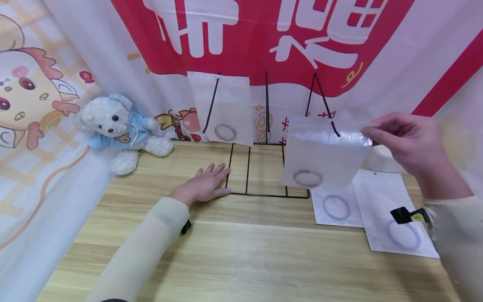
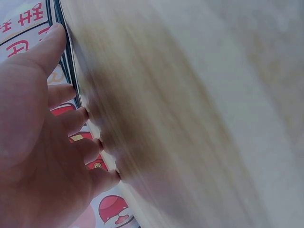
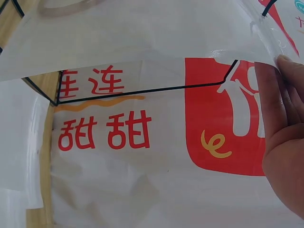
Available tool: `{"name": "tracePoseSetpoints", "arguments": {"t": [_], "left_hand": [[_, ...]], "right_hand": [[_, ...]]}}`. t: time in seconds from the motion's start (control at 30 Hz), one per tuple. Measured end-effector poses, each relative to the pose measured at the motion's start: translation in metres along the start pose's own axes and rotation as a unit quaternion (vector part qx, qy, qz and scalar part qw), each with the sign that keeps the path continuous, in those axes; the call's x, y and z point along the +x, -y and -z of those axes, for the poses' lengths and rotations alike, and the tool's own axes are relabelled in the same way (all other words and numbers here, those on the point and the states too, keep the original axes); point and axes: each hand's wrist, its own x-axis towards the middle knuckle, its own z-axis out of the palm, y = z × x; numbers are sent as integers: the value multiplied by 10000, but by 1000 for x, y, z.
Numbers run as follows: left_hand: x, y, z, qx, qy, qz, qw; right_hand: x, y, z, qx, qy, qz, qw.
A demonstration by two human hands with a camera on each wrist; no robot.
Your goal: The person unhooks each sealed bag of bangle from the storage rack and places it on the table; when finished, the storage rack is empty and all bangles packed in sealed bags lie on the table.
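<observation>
A black wire rack (image 1: 271, 195) with upright hooks stands at the back of the table. My right hand (image 1: 411, 142) pinches the upper right edge of a white translucent pouch (image 1: 328, 147) that has a ring shape (image 1: 308, 178) near its bottom. The tip of the rack's right hook (image 1: 336, 129) shows in front of this pouch, near its top. On the left hook hangs a similar pouch (image 1: 234, 102); the middle hook (image 1: 267, 105) is bare. My left hand (image 1: 203, 184) rests on the table with fingers extended, touching the left side of the rack's base.
Two more white pouches (image 1: 337, 209) with ring shapes lie on the table at right, partly overlapping. A white plush bear (image 1: 124, 126) in blue clothes sits at the back left. Behind the rack hangs a printed red and white cloth (image 1: 256, 42). The tabletop (image 1: 241, 251) is wood-grained.
</observation>
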Motion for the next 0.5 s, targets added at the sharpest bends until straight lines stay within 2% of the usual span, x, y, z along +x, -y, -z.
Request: {"name": "tracePoseSetpoints", "arguments": {"t": [0.5], "left_hand": [[0,1,0,-7,28,23,10000]], "right_hand": [[-24,1,0,-116,-176,182,9996]]}}
